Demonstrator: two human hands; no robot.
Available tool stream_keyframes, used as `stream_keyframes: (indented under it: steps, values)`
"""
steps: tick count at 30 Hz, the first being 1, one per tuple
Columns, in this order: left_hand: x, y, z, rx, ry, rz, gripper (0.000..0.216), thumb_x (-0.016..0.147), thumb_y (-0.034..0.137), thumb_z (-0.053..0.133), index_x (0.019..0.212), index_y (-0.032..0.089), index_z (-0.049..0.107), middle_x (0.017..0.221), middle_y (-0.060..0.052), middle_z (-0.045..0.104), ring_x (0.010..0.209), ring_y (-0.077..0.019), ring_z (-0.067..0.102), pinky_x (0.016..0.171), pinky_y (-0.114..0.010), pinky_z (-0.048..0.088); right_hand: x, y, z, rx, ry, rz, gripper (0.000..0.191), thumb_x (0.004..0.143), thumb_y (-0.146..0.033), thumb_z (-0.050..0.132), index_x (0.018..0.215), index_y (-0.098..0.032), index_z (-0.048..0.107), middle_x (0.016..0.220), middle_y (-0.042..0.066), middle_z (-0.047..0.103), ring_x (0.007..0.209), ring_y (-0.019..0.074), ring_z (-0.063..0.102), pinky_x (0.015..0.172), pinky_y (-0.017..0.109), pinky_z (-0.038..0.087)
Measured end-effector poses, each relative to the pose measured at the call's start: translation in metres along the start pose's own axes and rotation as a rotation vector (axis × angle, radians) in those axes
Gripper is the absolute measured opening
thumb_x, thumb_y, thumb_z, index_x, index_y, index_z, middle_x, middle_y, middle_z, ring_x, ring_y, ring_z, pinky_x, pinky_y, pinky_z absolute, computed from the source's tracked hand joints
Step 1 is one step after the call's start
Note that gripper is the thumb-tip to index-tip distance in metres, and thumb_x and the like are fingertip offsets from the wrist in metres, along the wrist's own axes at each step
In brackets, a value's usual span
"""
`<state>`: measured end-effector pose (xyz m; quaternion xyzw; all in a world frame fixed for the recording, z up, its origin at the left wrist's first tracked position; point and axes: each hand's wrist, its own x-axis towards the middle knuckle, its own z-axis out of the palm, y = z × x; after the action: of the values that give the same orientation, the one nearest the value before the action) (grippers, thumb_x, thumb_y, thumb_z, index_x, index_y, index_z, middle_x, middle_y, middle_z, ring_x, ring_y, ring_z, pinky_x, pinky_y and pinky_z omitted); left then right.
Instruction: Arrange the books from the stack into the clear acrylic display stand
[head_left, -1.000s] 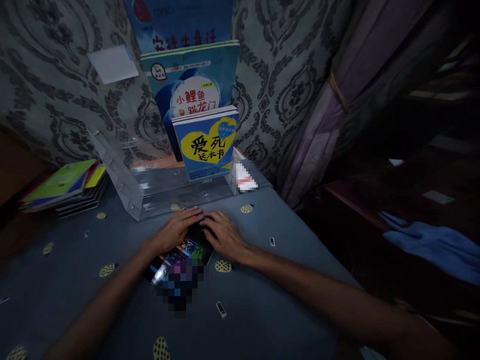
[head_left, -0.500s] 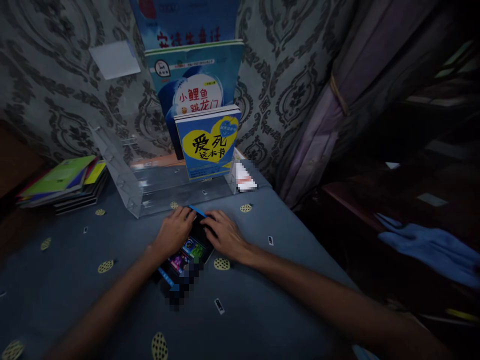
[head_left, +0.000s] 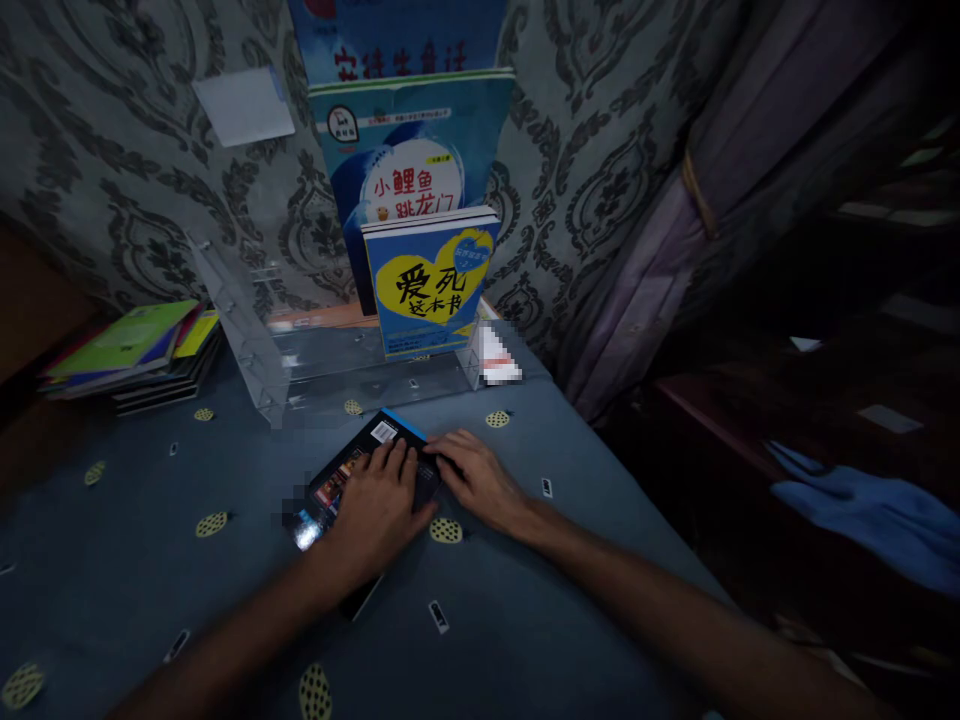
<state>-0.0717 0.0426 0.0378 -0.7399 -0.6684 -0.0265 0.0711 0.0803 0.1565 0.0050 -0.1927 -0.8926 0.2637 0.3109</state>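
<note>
A dark book [head_left: 330,485] with a blue edge, a white barcode label and small colour pictures lies at a slant on the blue-grey cloth. My left hand [head_left: 379,500] rests flat across its cover, fingers stretched out and slightly apart, hiding the middle. At the book's upper right corner is my right hand [head_left: 476,480], its fingers bent round the edge there; the fingertips are partly hidden. Beyond the hands stands a clear plastic rack [head_left: 330,390], with a blue book with a yellow heart [head_left: 431,285] upright at its right side.
Taller books, including a teal one [head_left: 412,120], stand behind against the patterned wall. A stack of booklets [head_left: 135,345] lies left of the rack. The table's right edge runs beside a tied purple curtain [head_left: 652,240]; a blue cloth [head_left: 862,510] lies farther right.
My left hand has moved from the book's left edge onto its cover, palm down. The barcode label now shows, and different pictures are visible. My right hand stays by the right corner.
</note>
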Motion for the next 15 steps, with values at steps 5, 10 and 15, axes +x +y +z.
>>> stream_keyframes:
  steps: [5,10,15]
  values:
    - [-0.003,0.004,0.007,0.046,0.03,0.03,0.05,0.095,0.037,0.057,0.133,0.004,0.061,0.138,-0.025,0.06,0.127,-0.0395,0.059,0.099,-0.055,0.052,-0.002,-0.002,-0.008,0.033,0.002,0.027,0.033,0.094,-0.009,0.049,0.113,-0.021,0.072,0.097,0.008,0.073,0.094,0.0234,0.063,0.085,0.04,0.054]
    - [-0.004,0.008,0.012,0.12,0.02,0.051,0.044,0.094,0.03,0.058,0.13,0.004,0.064,0.135,-0.026,0.063,0.123,-0.0396,0.062,0.094,-0.051,0.056,-0.002,-0.002,-0.009,0.02,-0.004,0.018,0.032,0.094,-0.008,0.049,0.112,-0.021,0.072,0.093,0.007,0.072,0.091,0.0228,0.062,0.084,0.039,0.053]
    - [-0.003,0.01,0.007,0.14,-0.029,0.068,0.042,0.094,0.024,0.06,0.129,0.002,0.065,0.133,-0.027,0.063,0.121,-0.0397,0.064,0.09,-0.046,0.059,-0.003,-0.001,-0.009,0.022,0.001,-0.006,0.031,0.094,-0.009,0.049,0.111,-0.021,0.072,0.096,0.008,0.073,0.09,0.0221,0.063,0.083,0.038,0.052]
